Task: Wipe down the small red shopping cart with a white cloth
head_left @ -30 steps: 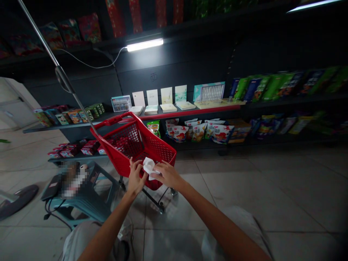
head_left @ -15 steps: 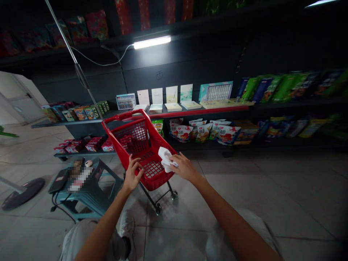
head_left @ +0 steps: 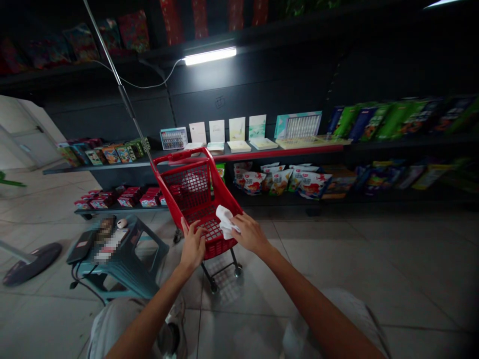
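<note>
Wiping the cart, seemingly: right hand grips cloth at 4 o'clock, open left hand at 6 should brace.

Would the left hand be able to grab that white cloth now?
Probably yes: the left hand is at the cart's edge, close to the cloth in the right hand, with nothing visible between.

Single head-worn camera looks forward and steeply down past the left hand and right hand; red cart near, shelving farther.
</note>
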Available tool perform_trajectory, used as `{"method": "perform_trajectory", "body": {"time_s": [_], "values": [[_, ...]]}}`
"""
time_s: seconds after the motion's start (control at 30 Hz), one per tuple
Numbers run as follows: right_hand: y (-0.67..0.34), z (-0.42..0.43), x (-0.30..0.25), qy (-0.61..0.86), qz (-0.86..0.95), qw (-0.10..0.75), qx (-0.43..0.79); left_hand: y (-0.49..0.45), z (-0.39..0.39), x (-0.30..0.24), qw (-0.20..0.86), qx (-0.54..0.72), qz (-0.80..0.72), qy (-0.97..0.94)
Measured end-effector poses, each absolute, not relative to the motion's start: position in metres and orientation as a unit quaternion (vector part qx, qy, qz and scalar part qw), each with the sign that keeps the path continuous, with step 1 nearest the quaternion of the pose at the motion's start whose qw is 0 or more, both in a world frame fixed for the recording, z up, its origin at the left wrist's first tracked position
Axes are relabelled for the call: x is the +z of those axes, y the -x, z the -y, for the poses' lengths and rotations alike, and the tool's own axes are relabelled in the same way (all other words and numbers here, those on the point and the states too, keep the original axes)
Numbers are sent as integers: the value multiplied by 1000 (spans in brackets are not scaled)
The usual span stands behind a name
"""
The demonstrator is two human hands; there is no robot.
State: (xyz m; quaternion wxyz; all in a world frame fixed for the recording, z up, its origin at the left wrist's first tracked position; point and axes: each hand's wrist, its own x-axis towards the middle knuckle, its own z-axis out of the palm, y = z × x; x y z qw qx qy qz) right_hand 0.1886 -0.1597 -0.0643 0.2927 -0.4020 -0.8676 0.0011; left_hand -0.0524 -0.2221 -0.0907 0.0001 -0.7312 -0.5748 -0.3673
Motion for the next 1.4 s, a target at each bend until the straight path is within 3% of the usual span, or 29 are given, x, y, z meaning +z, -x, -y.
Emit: {"method": "perform_trajectory", "body": {"time_s": [0.37, 0.67, 1.0, 1.23, 1.4], "values": [[-220, 154, -74, 378, 872, 309, 17, 60, 208, -93, -3, -418, 563, 713], [-182, 188, -82, 367, 857, 361, 8, 49, 209, -96, 47, -347, 559, 751], [-165, 199, -85, 310, 885, 348, 6, 36, 203, -103, 56, -312, 576, 754], [-239, 171, -96, 503, 750, 428, -37, 12, 205, -92, 65, -311, 598, 736], [-258, 164, -160, 625, 539, 559, 80, -1, 208, -87, 75, -302, 591, 744]]}}
